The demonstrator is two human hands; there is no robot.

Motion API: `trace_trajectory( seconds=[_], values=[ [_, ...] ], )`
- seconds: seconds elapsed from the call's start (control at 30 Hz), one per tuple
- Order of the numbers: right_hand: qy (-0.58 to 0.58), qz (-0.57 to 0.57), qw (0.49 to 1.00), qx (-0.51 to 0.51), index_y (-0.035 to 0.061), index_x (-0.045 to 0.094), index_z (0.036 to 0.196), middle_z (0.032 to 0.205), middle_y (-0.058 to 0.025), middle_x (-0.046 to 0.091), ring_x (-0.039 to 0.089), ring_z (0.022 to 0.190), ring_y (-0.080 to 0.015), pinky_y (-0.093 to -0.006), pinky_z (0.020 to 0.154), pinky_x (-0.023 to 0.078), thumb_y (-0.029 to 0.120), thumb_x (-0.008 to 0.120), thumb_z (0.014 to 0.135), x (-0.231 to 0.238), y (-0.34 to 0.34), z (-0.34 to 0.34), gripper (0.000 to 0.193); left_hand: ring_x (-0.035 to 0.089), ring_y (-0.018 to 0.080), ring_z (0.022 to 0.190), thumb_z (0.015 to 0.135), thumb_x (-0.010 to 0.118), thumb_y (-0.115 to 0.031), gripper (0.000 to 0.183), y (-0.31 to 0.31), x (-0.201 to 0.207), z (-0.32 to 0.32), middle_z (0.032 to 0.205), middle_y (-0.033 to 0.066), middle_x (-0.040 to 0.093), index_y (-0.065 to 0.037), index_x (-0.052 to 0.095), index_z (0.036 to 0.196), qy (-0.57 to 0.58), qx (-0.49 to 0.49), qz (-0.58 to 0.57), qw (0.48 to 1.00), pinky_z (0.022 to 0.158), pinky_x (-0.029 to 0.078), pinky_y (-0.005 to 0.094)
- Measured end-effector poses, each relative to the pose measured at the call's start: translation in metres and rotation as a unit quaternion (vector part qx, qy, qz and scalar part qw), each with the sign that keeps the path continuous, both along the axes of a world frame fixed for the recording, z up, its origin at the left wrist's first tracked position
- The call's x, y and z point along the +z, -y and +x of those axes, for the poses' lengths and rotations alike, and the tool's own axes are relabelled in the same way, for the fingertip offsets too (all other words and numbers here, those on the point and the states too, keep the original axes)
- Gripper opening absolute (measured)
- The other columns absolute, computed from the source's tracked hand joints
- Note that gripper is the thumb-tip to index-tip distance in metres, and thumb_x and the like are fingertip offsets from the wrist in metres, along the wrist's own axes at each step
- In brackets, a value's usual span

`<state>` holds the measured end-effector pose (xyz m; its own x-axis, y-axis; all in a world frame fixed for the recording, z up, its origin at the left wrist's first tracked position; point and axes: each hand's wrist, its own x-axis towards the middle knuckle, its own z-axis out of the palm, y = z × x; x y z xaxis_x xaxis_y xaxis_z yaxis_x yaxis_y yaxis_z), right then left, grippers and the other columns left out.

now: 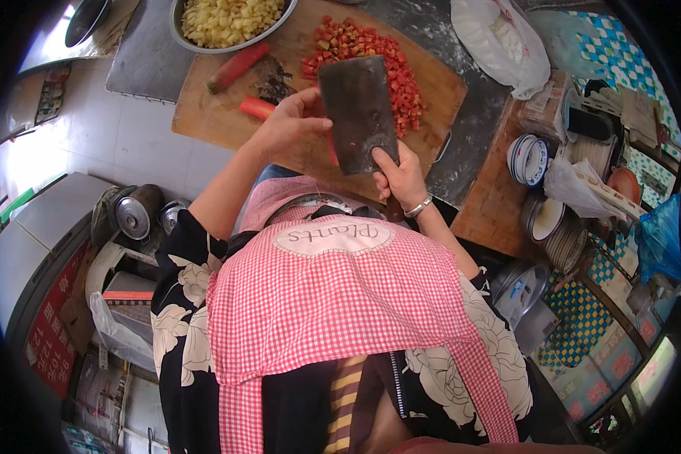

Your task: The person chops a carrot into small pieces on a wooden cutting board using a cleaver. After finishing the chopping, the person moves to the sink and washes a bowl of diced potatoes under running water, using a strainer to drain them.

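Observation:
My right hand (402, 178) grips a dark, broad-bladed cleaver (358, 106), its thumb on the lower part of the blade. The blade is raised above the wooden chopping board (446, 94). At the blade's left edge is my left hand (291, 121), thumb stretched out and apart from the fingers; some fingertips are hidden behind the blade. A pile of diced red carrot (405, 76) lies beyond the cleaver. To the left on the board are a long red carrot (237, 68) and a shorter carrot piece (257, 107). A narrow red strip shows beside the blade near my left thumb.
A metal bowl (175, 30) of yellow cubes stands at the board's far left. A white plastic bag (499, 49) lies on the dark surface at far right. Blue-rimmed bowls (533, 159) and stacked plates (567, 246) stand to the right. Lidded pots (132, 216) are at left.

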<state>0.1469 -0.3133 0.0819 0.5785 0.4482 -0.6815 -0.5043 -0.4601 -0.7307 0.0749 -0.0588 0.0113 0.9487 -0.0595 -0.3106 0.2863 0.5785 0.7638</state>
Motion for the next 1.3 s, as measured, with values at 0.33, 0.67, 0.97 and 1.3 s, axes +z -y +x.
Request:
trace_trajectory(
  seconds=[0.33,0.67,0.97,1.3],
  values=[
    [0.052,-0.013,0.997,-0.049,0.0059,0.057,0.108,0.060,0.0006,0.054,0.048,0.044,-0.0069,-0.0251,0.040,0.043,0.027,0.063,0.104,-0.003,0.015,0.014,0.022,0.063,0.0194,0.109,0.090,0.068,0.000,0.044,0.007,-0.016,-0.010,0.121,0.0085,0.062,-0.007,0.063,0.134,-0.096,0.121,0.255,0.955,0.095,0.054,0.0334],
    [0.249,-0.108,0.956,0.113,0.0004,0.061,0.099,0.066,-0.0122,0.064,0.063,0.053,-0.0233,-0.0359,0.050,0.047,0.028,0.068,0.100,-0.015,0.037,0.003,0.028,0.056,0.0302,0.118,0.075,0.067,-0.007,0.047,-0.005,-0.001,-0.011,0.122,0.0086,0.059,-0.010,0.068,0.121,0.199,-0.086,0.756,0.618,0.098,0.053,0.0388],
    [0.378,-0.128,0.901,0.172,0.0003,0.060,0.099,0.072,-0.0262,0.065,0.067,0.068,-0.0454,-0.0483,0.056,0.049,0.030,0.068,0.098,-0.015,0.043,0.003,0.031,0.059,0.0290,0.114,0.081,0.063,-0.013,0.033,0.003,-0.013,-0.032,0.119,0.0082,0.061,-0.009,0.065,0.113,0.267,-0.065,0.737,0.617,0.094,0.055,0.0379],
    [0.446,-0.162,0.841,0.260,0.0047,0.057,0.093,0.065,-0.0209,0.062,0.065,0.062,-0.0426,-0.0489,0.053,0.049,0.030,0.066,0.099,-0.012,0.047,-0.005,0.028,0.061,0.0327,0.122,0.082,0.064,-0.010,0.034,0.009,-0.024,-0.066,0.130,0.0118,0.063,-0.008,0.065,0.116,0.250,-0.027,0.722,0.644,0.099,0.055,0.0422]
  ],
)
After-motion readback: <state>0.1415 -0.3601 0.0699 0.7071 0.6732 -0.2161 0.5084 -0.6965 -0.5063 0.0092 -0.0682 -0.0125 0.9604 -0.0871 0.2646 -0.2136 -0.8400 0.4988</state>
